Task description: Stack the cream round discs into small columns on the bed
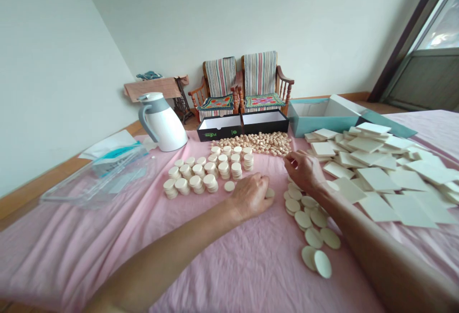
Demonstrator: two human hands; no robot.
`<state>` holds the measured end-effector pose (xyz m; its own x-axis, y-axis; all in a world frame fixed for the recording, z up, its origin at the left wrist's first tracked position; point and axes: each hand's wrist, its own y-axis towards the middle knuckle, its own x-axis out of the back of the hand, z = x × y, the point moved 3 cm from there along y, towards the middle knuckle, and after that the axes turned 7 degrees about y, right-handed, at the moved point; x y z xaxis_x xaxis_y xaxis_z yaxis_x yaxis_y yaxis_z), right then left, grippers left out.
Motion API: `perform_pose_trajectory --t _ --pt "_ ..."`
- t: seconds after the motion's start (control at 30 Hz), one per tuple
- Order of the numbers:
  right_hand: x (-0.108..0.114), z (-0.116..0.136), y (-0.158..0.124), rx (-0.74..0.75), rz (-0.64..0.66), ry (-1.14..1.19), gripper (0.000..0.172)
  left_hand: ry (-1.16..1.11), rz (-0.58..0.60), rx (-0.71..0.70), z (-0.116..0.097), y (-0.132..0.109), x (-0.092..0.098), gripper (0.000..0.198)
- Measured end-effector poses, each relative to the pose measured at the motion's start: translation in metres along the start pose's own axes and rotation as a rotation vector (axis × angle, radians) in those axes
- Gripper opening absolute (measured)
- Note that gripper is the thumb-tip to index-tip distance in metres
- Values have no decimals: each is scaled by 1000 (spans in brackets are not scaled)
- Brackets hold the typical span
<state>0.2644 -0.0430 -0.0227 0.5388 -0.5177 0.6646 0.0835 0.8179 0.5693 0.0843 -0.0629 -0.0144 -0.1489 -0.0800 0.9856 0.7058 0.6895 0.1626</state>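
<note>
Pinching one pale disc [270,193] btwn thumb and bent fingers, my L hand [251,192] was over the table [244,265], abt midway btwn its L and R edges; the pinch looked closed, w/ the disc's R part poking out. My R hand [304,170] was at the far end of the loose discs [313,237], fingers curled; couldn't tell if they had hold of anything. Those loose ones overlapped in a strip running twd the near edge, w/ square tiles [376,179] heaped on the R side of the table. L of centre stood the stacks [211,167] in rows, plus a single disc [229,187] lying flat nr the R end of the nearest row. Small wooden pieces [267,143] were spread twd the far edge, in front of two black boxes [265,122].

Handling-wise, I reckoned best was: hold the disc by its rim, keep it level, line up edges before letting go. Stacks stood v. close together, so a knuckle cd've tipped one; coming in from above seemed safer. Overlapped discs were prob. best taken topmost first, & a smooth bit of cloth picked over creases.
</note>
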Motion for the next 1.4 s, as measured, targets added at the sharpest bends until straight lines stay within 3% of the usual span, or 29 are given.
perform_pose_trajectory --t 0.1,0.27,0.47,0.67,0.77,1.0,1.23,1.4 --pt "-2 -1 -1 8 13 -6 16 -66 0 -61 0 -11 7 28" --pt "-3 0 -2 9 38 -15 15 -152 14 -157 -4 -14 5 16" --pt "-3 2 -3 30 43 -9 15 -144 -4 -62 2 -33 9 10" --pt "-6 1 -3 41 43 -7 16 36 -157 174 41 -53 35 17" --pt "-6 4 -5 39 47 2 16 144 -199 226 53 -54 40 15" --pt "-3 8 -4 33 63 0 16 223 -198 197 53 -58 36 9" --pt "-5 23 -6 68 91 93 19 30 -205 233 59 -90 23 22" --pt "-19 69 -20 101 335 270 24 -69 -154 270 63 -104 6 23"
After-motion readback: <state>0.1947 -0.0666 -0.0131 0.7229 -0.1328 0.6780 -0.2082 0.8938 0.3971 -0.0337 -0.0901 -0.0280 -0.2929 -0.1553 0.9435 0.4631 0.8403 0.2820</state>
